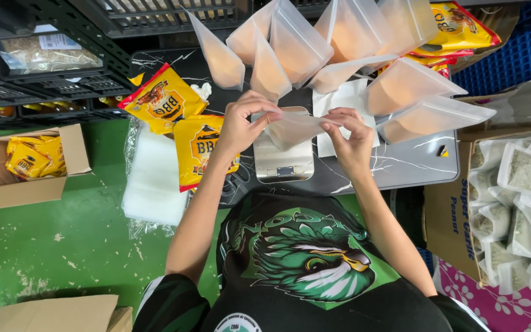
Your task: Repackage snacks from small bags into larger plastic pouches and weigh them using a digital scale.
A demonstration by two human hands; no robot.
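Both hands pinched an empty translucent pouch [293,128] just above the small steel scale [283,161] — left hand [241,126] grasping its left edge, right hand [351,140] its right, fingertips clenched on the plastic.
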